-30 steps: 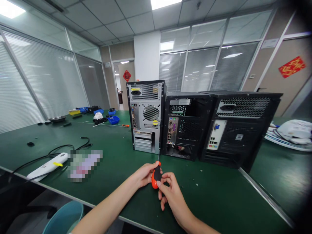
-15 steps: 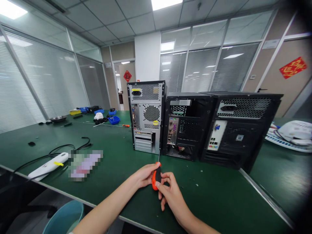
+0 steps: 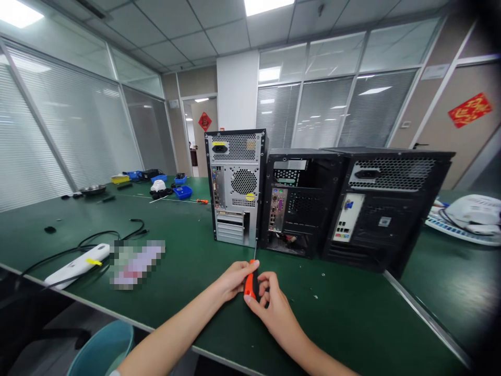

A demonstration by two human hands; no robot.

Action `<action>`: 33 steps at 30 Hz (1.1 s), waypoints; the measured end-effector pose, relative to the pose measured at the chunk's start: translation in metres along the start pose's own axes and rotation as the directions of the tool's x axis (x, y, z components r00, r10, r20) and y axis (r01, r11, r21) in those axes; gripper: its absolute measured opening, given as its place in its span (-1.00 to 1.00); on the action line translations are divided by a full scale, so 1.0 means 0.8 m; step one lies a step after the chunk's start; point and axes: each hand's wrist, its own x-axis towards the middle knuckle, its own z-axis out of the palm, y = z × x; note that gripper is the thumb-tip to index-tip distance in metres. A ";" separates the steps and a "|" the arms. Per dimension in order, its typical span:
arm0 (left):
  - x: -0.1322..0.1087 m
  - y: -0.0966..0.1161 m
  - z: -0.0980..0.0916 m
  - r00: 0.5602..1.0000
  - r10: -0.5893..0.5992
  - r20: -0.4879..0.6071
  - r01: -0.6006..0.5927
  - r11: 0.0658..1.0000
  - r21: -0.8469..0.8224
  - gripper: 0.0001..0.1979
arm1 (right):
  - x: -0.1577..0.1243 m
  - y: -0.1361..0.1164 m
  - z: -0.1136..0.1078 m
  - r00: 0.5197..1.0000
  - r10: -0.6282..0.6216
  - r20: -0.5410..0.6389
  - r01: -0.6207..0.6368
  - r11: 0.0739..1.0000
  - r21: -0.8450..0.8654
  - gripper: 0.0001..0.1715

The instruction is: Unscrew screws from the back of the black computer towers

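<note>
Both my hands grip one screwdriver (image 3: 250, 282) with an orange and black handle, low in the middle of the view. My left hand (image 3: 233, 279) wraps the handle from the left. My right hand (image 3: 272, 308) closes its fingers round it from the right. The thin metal shaft points away from me, its tip at the lower right corner of the silver computer case (image 3: 235, 188) standing upright on the green table (image 3: 188, 261). Right of that case stand two black computer cases (image 3: 301, 201) (image 3: 387, 206), backs toward me.
A white power strip (image 3: 76, 266) with black cables lies at the left, beside a blurred-out patch. Blue bins, a metal bowl and small tools sit at the far left of the table. White equipment (image 3: 473, 211) rests at the right. A teal bucket (image 3: 104, 352) stands below the table edge.
My right hand has shifted a little up the handle and curled tighter round it, covering more of the orange. The cases have not moved.
</note>
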 end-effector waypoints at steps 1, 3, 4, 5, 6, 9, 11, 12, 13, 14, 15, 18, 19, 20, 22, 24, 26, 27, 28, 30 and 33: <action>0.000 0.000 0.000 1.000 0.001 -0.004 -0.001 1.000 0.015 -0.47 | -0.001 0.000 0.000 1.000 -0.020 -0.013 0.020 1.000 -0.015 -0.59; 0.001 -0.001 0.000 1.000 0.002 -0.011 -0.002 0.999 0.040 -0.48 | -0.002 -0.001 0.000 0.999 -0.028 -0.027 0.027 0.998 -0.048 -0.59; 0.001 -0.002 0.000 1.000 0.002 -0.016 -0.001 0.999 0.048 -0.48 | -0.002 -0.001 0.000 0.999 -0.021 -0.027 0.019 0.997 -0.074 -0.59; 0.002 -0.003 0.000 1.000 0.003 -0.023 -0.001 0.999 0.053 -0.48 | -0.002 -0.002 -0.001 1.000 -0.008 -0.024 0.005 0.994 -0.110 -0.59; 0.003 -0.004 0.000 0.999 0.003 -0.032 -0.001 0.998 0.058 -0.48 | -0.002 -0.003 -0.001 1.000 0.008 -0.019 -0.011 0.988 -0.154 -0.58; 0.005 -0.008 0.000 0.998 0.018 -0.056 -0.014 0.997 0.073 -0.48 | -0.002 -0.008 -0.002 0.999 0.052 -0.004 -0.051 0.956 -0.290 -0.56; 0.006 -0.009 0.000 0.998 0.031 -0.062 -0.026 0.996 0.080 -0.46 | -0.001 -0.011 -0.002 0.998 0.055 0.004 -0.050 0.941 -0.333 -0.56; 0.007 -0.010 0.000 0.997 0.036 -0.062 -0.030 0.996 0.082 -0.45 | -0.001 -0.012 -0.002 0.999 0.049 0.003 -0.045 0.940 -0.338 -0.57; 0.006 -0.010 0.000 0.997 0.037 -0.063 -0.032 0.996 0.083 -0.45 | -0.001 -0.012 -0.003 0.999 0.044 0.000 -0.041 0.940 -0.338 -0.58; 0.006 -0.010 0.000 0.997 0.036 -0.063 -0.031 0.996 0.084 -0.45 | -0.001 -0.012 -0.003 0.999 0.039 -0.004 -0.038 0.942 -0.333 -0.58; 0.006 -0.009 0.000 0.998 0.034 -0.059 -0.029 0.996 0.085 -0.45 | -0.001 -0.012 -0.003 0.999 0.035 -0.010 -0.036 0.944 -0.327 -0.59; 0.004 -0.009 0.000 0.999 0.030 -0.035 -0.027 0.997 0.074 -0.47 | -0.002 -0.012 -0.004 1.000 0.026 -0.017 -0.030 0.957 -0.289 -0.61; 0.004 -0.008 0.000 0.999 0.032 -0.028 -0.030 0.997 0.067 -0.48 | -0.002 -0.012 -0.004 1.000 0.021 -0.018 -0.025 0.963 -0.267 -0.62; 0.004 -0.008 0.000 0.999 0.034 -0.023 -0.033 0.998 0.060 -0.49 | -0.003 -0.012 -0.005 1.000 0.016 -0.020 -0.020 0.969 -0.246 -0.63; 0.004 -0.007 0.000 0.999 0.036 -0.018 -0.035 0.998 0.047 -0.50 | -0.003 -0.013 -0.005 1.000 0.004 -0.026 -0.009 0.978 -0.208 -0.66; 0.004 -0.006 0.000 0.999 0.031 -0.015 -0.031 0.999 0.032 -0.49 | -0.004 -0.013 -0.006 0.999 -0.008 -0.032 0.002 0.983 -0.186 -0.67; 0.003 -0.004 0.001 1.000 0.024 -0.019 -0.023 1.000 0.018 -0.48 | -0.004 -0.013 -0.006 0.999 -0.016 -0.031 0.011 0.984 -0.177 -0.67; 0.002 -0.003 0.001 1.000 0.019 -0.024 -0.018 1.000 0.013 -0.47 | -0.004 -0.013 -0.006 1.000 -0.017 -0.025 0.012 0.984 -0.177 -0.67; 0.001 -0.002 0.001 0.999 0.014 -0.029 -0.013 1.000 0.010 -0.46 | -0.004 -0.013 -0.005 1.000 -0.015 -0.016 0.012 0.984 -0.177 -0.68; 0.000 -0.001 0.002 0.999 0.006 -0.035 -0.006 1.000 0.000 -0.46 | -0.004 -0.013 -0.005 1.000 -0.010 0.006 0.010 0.984 -0.177 -0.68; -0.001 0.001 0.002 0.999 0.004 -0.038 -0.005 1.000 -0.019 -0.46 | -0.004 -0.013 -0.004 1.000 -0.006 0.026 0.011 0.986 -0.165 -0.67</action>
